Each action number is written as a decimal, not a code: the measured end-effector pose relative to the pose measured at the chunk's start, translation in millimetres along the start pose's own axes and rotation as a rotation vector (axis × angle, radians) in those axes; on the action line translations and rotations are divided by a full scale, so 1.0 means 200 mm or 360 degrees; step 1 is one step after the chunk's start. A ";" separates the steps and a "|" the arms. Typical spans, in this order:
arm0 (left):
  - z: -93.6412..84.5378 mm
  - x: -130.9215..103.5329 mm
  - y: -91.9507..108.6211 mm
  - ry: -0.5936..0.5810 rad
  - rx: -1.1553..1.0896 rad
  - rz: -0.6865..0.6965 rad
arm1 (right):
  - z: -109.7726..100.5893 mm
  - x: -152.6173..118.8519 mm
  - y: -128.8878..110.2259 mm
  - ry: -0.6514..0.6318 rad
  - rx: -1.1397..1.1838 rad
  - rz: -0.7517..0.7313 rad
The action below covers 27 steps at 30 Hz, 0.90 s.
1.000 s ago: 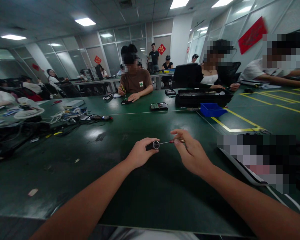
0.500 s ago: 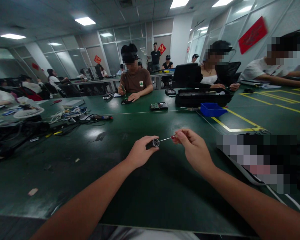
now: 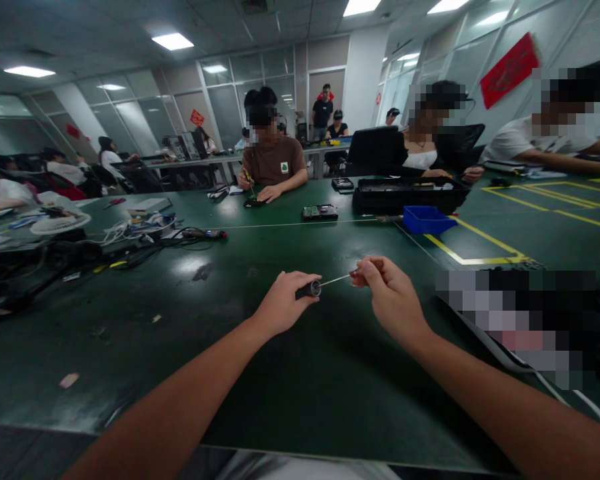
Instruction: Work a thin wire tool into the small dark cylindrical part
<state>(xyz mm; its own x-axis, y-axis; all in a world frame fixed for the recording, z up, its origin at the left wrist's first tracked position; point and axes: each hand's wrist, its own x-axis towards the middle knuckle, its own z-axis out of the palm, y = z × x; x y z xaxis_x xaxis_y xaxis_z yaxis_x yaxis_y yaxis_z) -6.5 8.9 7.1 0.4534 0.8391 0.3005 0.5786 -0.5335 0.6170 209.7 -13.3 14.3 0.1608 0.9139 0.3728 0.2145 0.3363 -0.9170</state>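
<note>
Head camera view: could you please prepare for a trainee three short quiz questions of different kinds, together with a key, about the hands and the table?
1. Multiple choice: what does the left hand hold?
A) A white cable
B) A dark cylinder with a round end
C) A sheet of paper

2. True or false: a blue bin stands on the green table, farther away than the right hand.

3. Fill in the missing word: the thin-shafted tool is in the grip of the ____ hand, and its shaft reaches toward the cylinder's round end.

Key: 1. B; 2. true; 3. right
</note>
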 end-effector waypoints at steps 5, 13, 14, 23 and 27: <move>0.00 0.00 0.00 -0.0055 0.0081 -0.0021 | -0.01 -0.03 -0.03 -0.0121 -0.0274 -0.0240; 0.01 0.00 -0.01 -0.0116 0.0180 -0.0028 | -0.02 -0.03 -0.08 -0.0279 -0.0646 -0.0449; 0.01 0.00 -0.02 -0.0126 0.0180 -0.0023 | -0.02 -0.03 -0.09 -0.0300 -0.0668 -0.0465; 0.03 0.01 -0.05 -0.0130 0.0062 -0.0037 | -0.01 -0.02 -0.08 -0.0401 -0.0857 -0.0445; 0.03 0.02 -0.05 0.0002 -0.0037 -0.0081 | 0.00 -0.02 -0.07 -0.0364 -0.0868 -0.0375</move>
<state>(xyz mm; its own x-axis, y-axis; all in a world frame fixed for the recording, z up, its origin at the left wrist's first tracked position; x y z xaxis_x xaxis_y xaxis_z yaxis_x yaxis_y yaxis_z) -6.9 15.8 -1.6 0.4229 0.8654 0.2688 0.5849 -0.4873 0.6485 207.0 -21.4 26.2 -0.1475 0.8752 0.4608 0.6883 0.4254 -0.5876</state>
